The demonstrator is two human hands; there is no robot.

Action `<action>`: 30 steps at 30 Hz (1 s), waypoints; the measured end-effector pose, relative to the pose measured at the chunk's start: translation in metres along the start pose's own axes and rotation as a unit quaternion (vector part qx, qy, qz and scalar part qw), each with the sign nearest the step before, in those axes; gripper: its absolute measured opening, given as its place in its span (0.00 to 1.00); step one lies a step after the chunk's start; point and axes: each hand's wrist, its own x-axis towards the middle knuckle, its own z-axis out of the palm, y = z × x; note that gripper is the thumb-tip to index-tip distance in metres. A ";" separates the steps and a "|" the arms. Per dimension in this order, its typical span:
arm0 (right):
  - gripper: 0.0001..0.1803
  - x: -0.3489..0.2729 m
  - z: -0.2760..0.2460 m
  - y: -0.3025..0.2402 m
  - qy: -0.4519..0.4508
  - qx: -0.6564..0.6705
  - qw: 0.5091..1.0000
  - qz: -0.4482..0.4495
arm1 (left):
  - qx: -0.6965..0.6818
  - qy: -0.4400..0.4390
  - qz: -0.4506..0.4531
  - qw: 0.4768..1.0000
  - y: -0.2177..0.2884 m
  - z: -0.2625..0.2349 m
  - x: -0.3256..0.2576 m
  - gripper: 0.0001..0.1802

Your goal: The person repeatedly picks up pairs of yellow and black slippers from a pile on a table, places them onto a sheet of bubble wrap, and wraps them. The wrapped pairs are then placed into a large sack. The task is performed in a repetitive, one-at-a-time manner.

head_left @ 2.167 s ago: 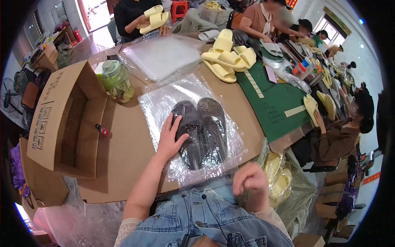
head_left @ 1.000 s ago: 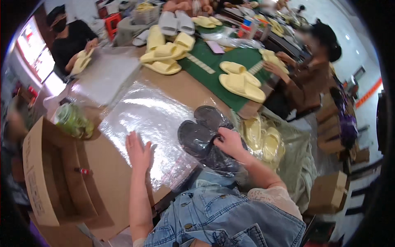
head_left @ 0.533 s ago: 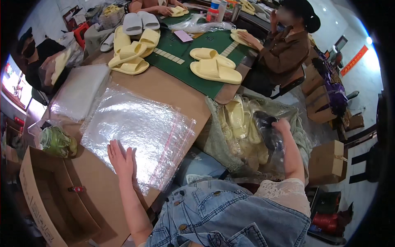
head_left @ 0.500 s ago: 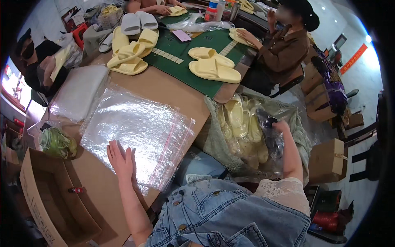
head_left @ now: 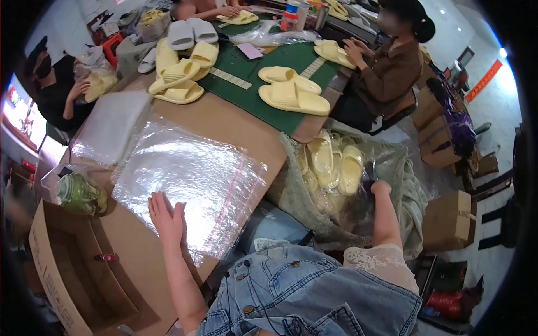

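My left hand [head_left: 166,217] lies flat, fingers stretched, on the near edge of a stack of clear plastic bags [head_left: 185,168] with pinkish seal strips. To the right, my right hand [head_left: 381,189] is closed at the right side inside a grey-green woven sack [head_left: 412,193]. It grips a dark slipper [head_left: 367,187] in clear plastic, mostly hidden by the hand and the sack's contents. Beside it in the sack lie several pale yellow slippers [head_left: 350,171] in clear bags.
Yellow slippers [head_left: 294,99] stand on a green mat [head_left: 230,64], with grey slippers [head_left: 180,35] farther left. An open carton [head_left: 56,274] and a jar [head_left: 81,193] flank my left arm. One person [head_left: 386,73] sits at right, another [head_left: 56,84] at left. A carton [head_left: 446,219] stands right.
My right hand has moved down and closer with the dark slipper, which is now lower in the sack. My left hand stays put. The person at right has let go of a yellow slipper.
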 end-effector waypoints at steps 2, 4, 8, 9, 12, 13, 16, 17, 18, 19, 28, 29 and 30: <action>0.18 -0.032 -0.086 -0.049 0.104 0.043 0.993 -0.036 | 0.001 0.014 -0.001 1.000 -0.003 -0.003 -0.005 0.39; 0.16 -0.078 -0.167 -0.092 0.183 0.161 0.963 -0.112 | -0.006 0.028 0.007 1.000 -0.002 -0.001 -0.006 0.40; 0.12 -0.088 -0.213 -0.167 0.288 0.382 0.800 -0.363 | -0.008 0.033 0.015 0.999 0.002 -0.002 -0.005 0.40; 0.11 -0.081 -0.218 -0.191 0.313 0.395 0.756 -0.417 | -0.007 0.039 0.016 0.999 -0.001 0.000 -0.006 0.40; 0.17 -0.058 -0.232 -0.258 0.336 0.378 0.737 -0.449 | -0.014 0.051 0.014 0.998 -0.002 0.000 -0.005 0.40; 0.25 -0.048 -0.240 -0.278 0.298 0.359 0.765 -0.444 | -0.019 0.051 0.005 0.998 0.000 -0.001 -0.005 0.40; 0.34 -0.007 -0.252 -0.327 0.235 0.358 0.803 -0.415 | -0.017 0.048 0.008 0.999 0.006 -0.003 -0.003 0.43; 0.33 -0.002 -0.259 -0.345 0.257 0.357 0.789 -0.430 | -0.003 0.043 0.008 0.999 0.006 -0.005 -0.002 0.45; 0.31 0.005 -0.262 -0.358 0.221 0.387 0.787 -0.426 | 0.001 0.040 0.003 0.999 0.005 -0.001 -0.001 0.46; 0.29 0.002 -0.264 -0.370 0.178 0.416 0.786 -0.420 | -0.001 0.037 0.002 0.999 0.006 -0.003 -0.001 0.47; 0.18 -0.111 -0.275 -0.365 0.228 0.268 0.810 -0.469 | 0.015 0.030 0.000 0.999 0.003 -0.005 -0.006 0.48; 0.18 -0.118 -0.268 -0.358 0.238 0.265 0.808 -0.470 | 0.017 0.029 0.000 0.999 0.003 -0.004 -0.006 0.48; 0.18 -0.117 -0.255 -0.352 0.264 0.255 0.797 -0.479 | 0.020 0.039 0.005 0.999 0.003 -0.002 -0.006 0.47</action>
